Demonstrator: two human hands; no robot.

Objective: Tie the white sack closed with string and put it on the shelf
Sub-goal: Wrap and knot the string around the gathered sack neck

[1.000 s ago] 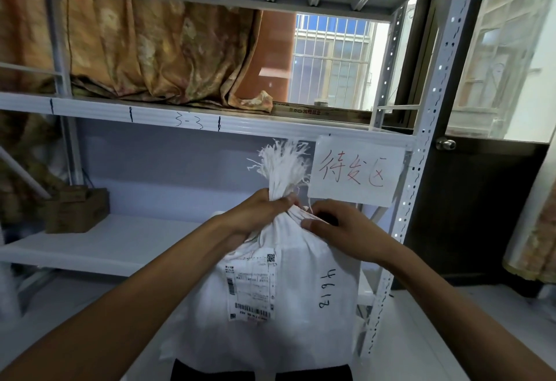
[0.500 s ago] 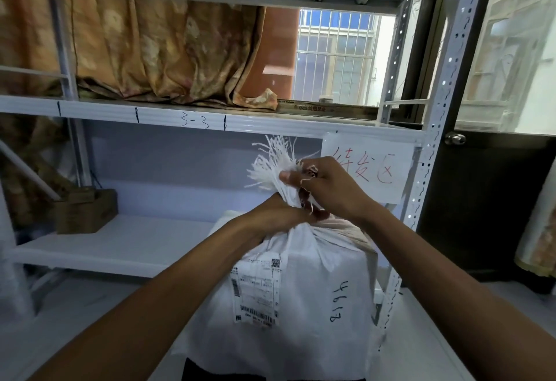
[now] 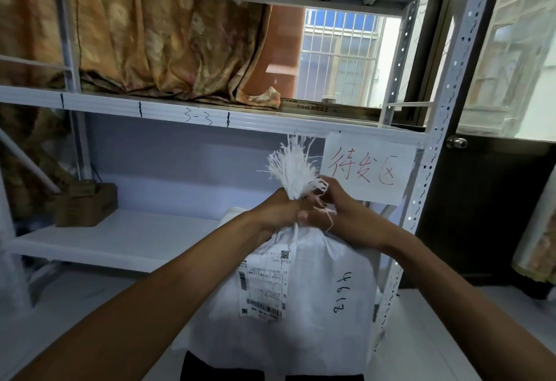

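A full white woven sack (image 3: 313, 296) stands upright in front of me, with a shipping label and a handwritten number on its side. Its frayed mouth (image 3: 293, 167) is bunched into a tuft above my hands. My left hand (image 3: 278, 210) is clenched around the gathered neck just below the tuft. My right hand (image 3: 340, 215) is right beside it, fingers pinching a thin pinkish string (image 3: 323, 210) that loops at the neck and dangles a short end. The white metal shelf (image 3: 120, 239) lies behind the sack, to the left.
A brown cardboard box (image 3: 85, 204) sits at the shelf's left end. The perforated upright post (image 3: 421, 200) stands just right of the sack, with a paper sign (image 3: 368, 168) in red writing taped to the upper shelf. A dark door (image 3: 481, 215) is at right.
My right hand rose from the side of the neck to the tuft, then came down to the neck with the string. The left hand kept its grip.
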